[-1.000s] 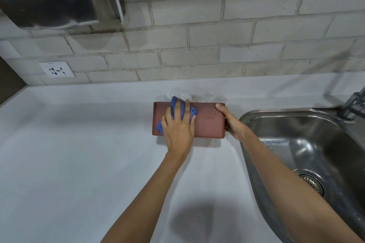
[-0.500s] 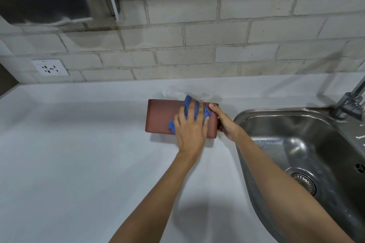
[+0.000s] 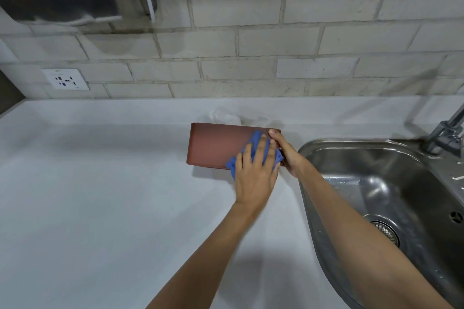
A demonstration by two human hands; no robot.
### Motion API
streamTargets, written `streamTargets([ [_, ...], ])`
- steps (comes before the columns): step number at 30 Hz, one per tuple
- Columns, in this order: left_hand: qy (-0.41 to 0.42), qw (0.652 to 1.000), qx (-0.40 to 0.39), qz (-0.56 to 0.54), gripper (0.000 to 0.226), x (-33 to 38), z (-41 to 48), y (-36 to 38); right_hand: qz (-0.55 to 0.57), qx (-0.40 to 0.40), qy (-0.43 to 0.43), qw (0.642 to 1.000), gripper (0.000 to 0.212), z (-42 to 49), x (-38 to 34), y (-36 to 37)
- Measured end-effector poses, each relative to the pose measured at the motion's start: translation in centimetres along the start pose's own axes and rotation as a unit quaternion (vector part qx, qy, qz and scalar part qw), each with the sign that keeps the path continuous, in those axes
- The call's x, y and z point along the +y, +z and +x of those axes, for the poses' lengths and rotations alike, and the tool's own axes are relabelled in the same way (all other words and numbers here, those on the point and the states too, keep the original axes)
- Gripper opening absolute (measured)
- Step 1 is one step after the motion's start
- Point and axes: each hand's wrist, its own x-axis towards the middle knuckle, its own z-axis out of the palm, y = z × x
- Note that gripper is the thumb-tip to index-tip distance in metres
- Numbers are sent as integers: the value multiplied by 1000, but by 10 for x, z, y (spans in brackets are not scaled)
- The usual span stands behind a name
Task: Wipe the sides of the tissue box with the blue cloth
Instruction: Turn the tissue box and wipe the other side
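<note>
Nearest, bare white table (image 3: 100, 208). Beyond it, left hand (image 3: 254, 178) flat against near side of brown tissue box (image 3: 213, 145), fingers spread, pressing blue cloth (image 3: 256, 144) at box's right end. Right hand (image 3: 288, 153) clasping box's right end, thumb on top edge. Steel sink (image 3: 376, 195) just right of box. White tissue (image 3: 226, 115) poking up behind. Farthest, brick wall (image 3: 276, 32) with socket (image 3: 65, 79).
</note>
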Motion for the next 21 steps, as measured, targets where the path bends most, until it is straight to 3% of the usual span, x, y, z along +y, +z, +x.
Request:
streamTargets([
  [3,32,999,7,-12,42,-23,-11,2,6,6,-2,1000,43,0,0,-2],
  [6,-107,994,27,-12,44,-63,-10,6,5,19,7,1000,32,0,-1,-1],
  [9,-259,965,24,-38,43,-86,-1,7,0,18,14,1000,32,2,-2,-1],
  [11,-305,951,14,-53,43,-73,8,6,-3,24,19,1000,34,2,-2,-1],
  [17,-171,984,-24,-42,54,12,13,6,0,27,7,1000,41,2,0,3],
  [21,-92,995,-35,-25,60,25,6,7,-1,13,5,1000,46,3,1,0],
])
